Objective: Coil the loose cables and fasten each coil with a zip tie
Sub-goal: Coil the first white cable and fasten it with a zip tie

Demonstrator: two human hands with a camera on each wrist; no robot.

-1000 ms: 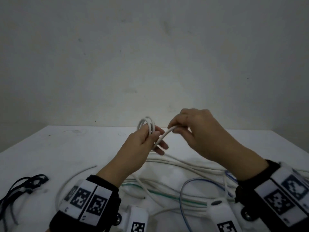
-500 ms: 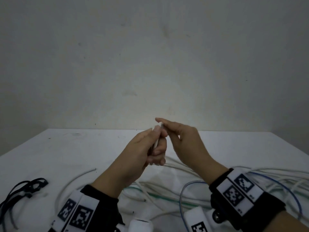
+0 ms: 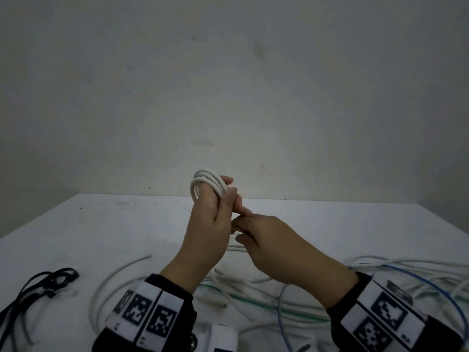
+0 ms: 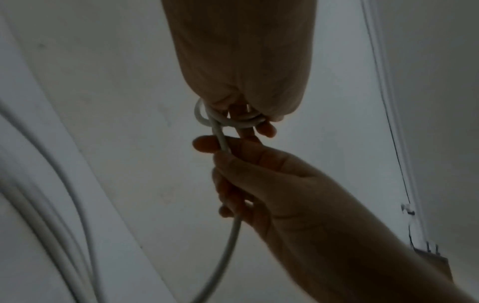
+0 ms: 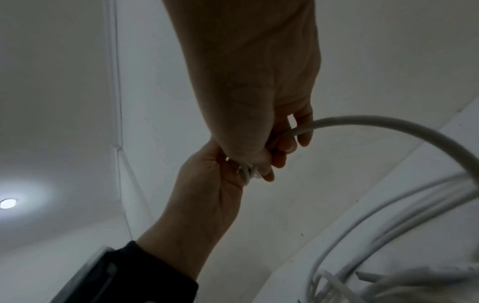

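A white cable (image 3: pixel 206 182) is wound in several loops round the fingers of my left hand (image 3: pixel 215 219), raised above the white table (image 3: pixel 88 224). In the left wrist view the coil (image 4: pixel 228 121) sits at my left fingertips and its free strand (image 4: pixel 223 141) runs down into my right hand (image 4: pixel 246 168). My right hand (image 3: pixel 256 235) grips that strand just below the left hand, fingers curled round it. In the right wrist view the strand (image 5: pixel 362 123) leaves my right fingers (image 5: pixel 290 139) and arcs away to the right.
Loose white cables (image 3: pixel 253 283), a green one (image 3: pixel 266 303) and a blue one (image 3: pixel 431 283) lie tangled on the table under my wrists. Black zip ties (image 3: pixel 43 283) lie at the left front. A blank wall (image 3: pixel 228 97) stands behind the table.
My right hand has dropped from above the left fingertips to below the left hand, drawing the strand down. The left hand has tilted up, so the coil shows on top.
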